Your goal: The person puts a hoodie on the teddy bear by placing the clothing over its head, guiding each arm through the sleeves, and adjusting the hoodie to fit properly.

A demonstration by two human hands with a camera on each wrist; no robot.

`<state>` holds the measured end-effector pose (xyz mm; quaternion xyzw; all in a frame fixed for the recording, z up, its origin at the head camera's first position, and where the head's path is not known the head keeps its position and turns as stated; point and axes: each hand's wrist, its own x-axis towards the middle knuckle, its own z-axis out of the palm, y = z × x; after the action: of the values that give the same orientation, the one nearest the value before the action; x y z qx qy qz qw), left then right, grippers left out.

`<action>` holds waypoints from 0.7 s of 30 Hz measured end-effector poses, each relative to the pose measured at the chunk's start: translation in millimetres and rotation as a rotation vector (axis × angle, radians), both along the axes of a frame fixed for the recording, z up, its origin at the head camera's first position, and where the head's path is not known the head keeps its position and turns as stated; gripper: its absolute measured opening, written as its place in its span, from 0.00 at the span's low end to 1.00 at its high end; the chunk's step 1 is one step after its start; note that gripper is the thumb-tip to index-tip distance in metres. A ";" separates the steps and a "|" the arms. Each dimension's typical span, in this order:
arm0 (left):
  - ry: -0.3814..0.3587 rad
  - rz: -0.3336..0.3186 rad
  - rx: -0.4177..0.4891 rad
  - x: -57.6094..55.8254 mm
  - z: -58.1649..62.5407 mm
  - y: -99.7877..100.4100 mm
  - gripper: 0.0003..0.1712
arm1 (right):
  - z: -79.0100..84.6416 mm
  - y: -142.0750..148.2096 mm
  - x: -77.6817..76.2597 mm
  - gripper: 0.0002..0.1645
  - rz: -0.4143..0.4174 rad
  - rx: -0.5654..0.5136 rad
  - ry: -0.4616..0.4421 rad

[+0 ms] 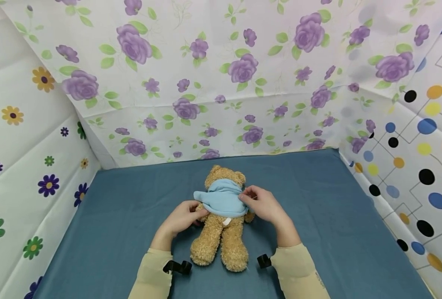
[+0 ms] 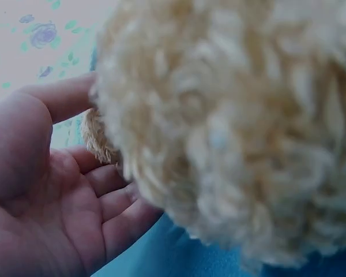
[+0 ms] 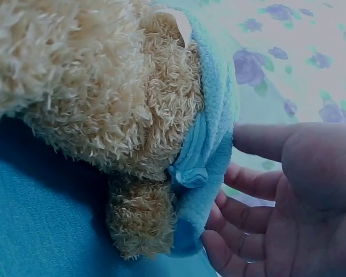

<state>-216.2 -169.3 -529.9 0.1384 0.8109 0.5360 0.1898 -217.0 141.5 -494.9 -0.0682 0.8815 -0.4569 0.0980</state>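
Note:
A tan plush teddy bear [image 1: 235, 238] lies with its legs toward me in the head view, wearing a light blue hooded top [image 1: 224, 201]. One sleeve [image 1: 201, 196] sticks out flat at the left, with the bear's arm below it. My left hand [image 1: 183, 216] grips that arm, thumb on top; in the left wrist view a blurred leg [image 2: 236, 127] hides much of the grip. At the right side of the top, my right hand [image 1: 263, 203] pinches the blue cloth. The other paw [image 3: 141, 222] shows below the cloth in the right wrist view.
A dark blue cloth [image 1: 131, 232] covers the table. Behind it hangs a white sheet with purple flowers [image 1: 243, 68]. Patterned sheets also stand along the left [image 1: 15, 166] and right sides [image 1: 411, 162]. A small white tag [image 1: 227, 221] shows at the top's hem.

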 end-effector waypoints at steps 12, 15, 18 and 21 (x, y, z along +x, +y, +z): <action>0.072 0.257 0.026 0.8 9.0 -1.4 0.32 | -0.4 8.2 -2.5 0.18 0.017 -0.060 0.007; 0.118 0.314 0.004 2.5 14.7 -4.6 0.36 | -0.9 9.2 -2.4 0.18 0.032 -0.078 0.003; 0.164 0.335 0.015 5.1 24.1 -9.4 0.26 | -1.9 8.2 -2.1 0.17 0.038 -0.073 -0.002; 0.243 0.349 0.017 8.7 36.1 -14.0 0.23 | -2.0 5.1 -2.4 0.18 0.049 -0.061 0.002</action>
<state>-207.6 -183.3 -493.8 0.0612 0.8349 0.5470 -0.0064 -219.4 146.6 -496.9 -0.0932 0.8654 -0.4808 0.1062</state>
